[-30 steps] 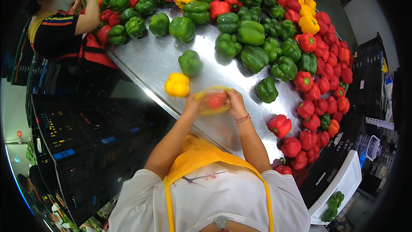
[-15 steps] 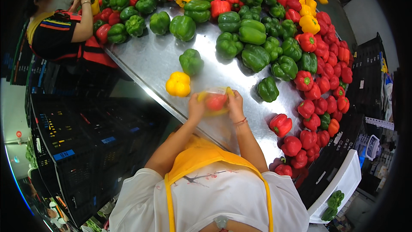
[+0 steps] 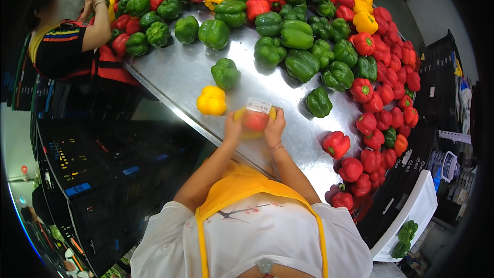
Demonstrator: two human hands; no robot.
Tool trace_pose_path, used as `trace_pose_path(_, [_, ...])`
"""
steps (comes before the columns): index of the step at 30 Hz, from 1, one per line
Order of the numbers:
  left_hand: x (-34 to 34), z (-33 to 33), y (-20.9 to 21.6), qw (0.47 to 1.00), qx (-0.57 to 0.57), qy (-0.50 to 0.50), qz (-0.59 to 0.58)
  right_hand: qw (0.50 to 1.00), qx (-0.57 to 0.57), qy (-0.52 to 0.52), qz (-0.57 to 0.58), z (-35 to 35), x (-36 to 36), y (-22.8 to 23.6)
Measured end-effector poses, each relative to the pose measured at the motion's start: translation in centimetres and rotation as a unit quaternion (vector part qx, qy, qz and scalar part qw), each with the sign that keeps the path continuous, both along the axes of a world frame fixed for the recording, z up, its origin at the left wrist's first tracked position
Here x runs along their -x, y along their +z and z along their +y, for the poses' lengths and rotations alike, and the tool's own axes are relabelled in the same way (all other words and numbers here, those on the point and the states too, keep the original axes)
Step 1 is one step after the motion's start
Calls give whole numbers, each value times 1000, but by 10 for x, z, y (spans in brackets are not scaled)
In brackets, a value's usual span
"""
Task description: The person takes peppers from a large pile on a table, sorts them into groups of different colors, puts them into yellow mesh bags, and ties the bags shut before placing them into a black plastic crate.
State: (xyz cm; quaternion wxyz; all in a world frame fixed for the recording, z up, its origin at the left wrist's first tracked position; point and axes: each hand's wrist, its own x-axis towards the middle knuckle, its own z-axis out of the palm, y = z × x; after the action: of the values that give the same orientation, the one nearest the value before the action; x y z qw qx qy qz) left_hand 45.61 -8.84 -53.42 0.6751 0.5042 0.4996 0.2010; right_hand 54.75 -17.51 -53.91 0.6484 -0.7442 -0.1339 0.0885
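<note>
Between my two hands is a clear plastic bag (image 3: 252,134) with yellow edging and a white label (image 3: 259,105) at its far end. A red bell pepper (image 3: 255,120) shows through the film. My left hand (image 3: 233,124) is closed on one side of the bag, and my right hand (image 3: 275,124) grips the other side. Just beyond my left hand sits a yellow bell pepper (image 3: 211,100). A green bell pepper (image 3: 225,73) lies a little farther off, apart from the yellow one.
Heaps of green peppers (image 3: 297,35) and red peppers (image 3: 370,160) cover the far and right parts of the metal table (image 3: 170,80). Black crates (image 3: 123,175) stand at the left. A co-worker (image 3: 67,46) is at the far left; a white box (image 3: 411,221) stands at right.
My hands and the bag have shifted slightly left. The bag's label, blurred and tilted before, now shows more fully above the red pepper. Both hands keep their hold.
</note>
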Motion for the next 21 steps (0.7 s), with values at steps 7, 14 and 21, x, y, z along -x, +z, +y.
trace_pose_path(7, [13,-5,-4,972,-224,-62,41,991,91,7,-99,-3,9,6])
trace_pose_path(14, [7,-8,-2,920,-372,-88,88,974,195,23,-111,1,4,16])
trace_pose_path(21, [3,1,32,954,-298,-27,-30,997,46,63,-12,17,-1,45])
